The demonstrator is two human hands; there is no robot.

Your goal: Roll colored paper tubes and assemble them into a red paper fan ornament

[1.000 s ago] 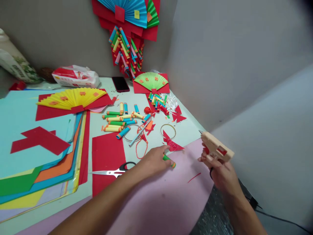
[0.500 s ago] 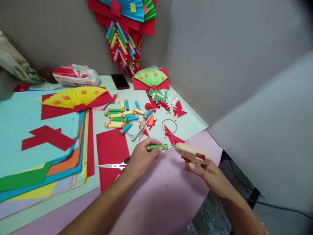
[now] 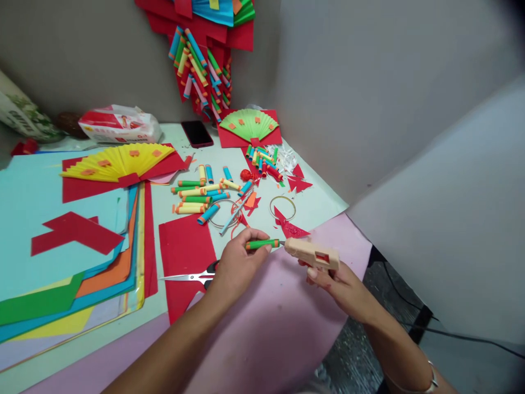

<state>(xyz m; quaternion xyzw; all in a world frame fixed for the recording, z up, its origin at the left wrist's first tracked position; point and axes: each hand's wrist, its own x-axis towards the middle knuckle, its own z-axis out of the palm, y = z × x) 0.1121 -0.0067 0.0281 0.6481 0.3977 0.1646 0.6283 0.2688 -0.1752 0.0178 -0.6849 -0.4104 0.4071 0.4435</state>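
Note:
Pinched between the thumb and fingers of my left hand [image 3: 241, 262] is a green paper roll [image 3: 263, 244] with orange bands at its ends. My right hand [image 3: 334, 282] grips a beige hot glue gun [image 3: 312, 253], its nozzle pointing left at the roll's right end; the tip looks to be touching it or just short of it. Black-handled scissors [image 3: 191, 277] lie on a red paper sheet [image 3: 186, 241], their handle partly behind my left hand. Beyond my hands lie several yellow, green and blue paper rolls [image 3: 199, 200] and a metal ring [image 3: 283, 208].
A stack of coloured paper [image 3: 110, 268] covers the left, with a yellow paper fan [image 3: 123, 160] behind it. At the back are a tissue pack [image 3: 118, 125], a phone [image 3: 197, 134] and a light green fan [image 3: 250, 125]. A grey wall [image 3: 394, 109] borders the right side.
My right hand has brought the glue gun leftward, closing the gap to the roll's end. My left hand holds the roll in nearly the same place. The view has shifted slightly.

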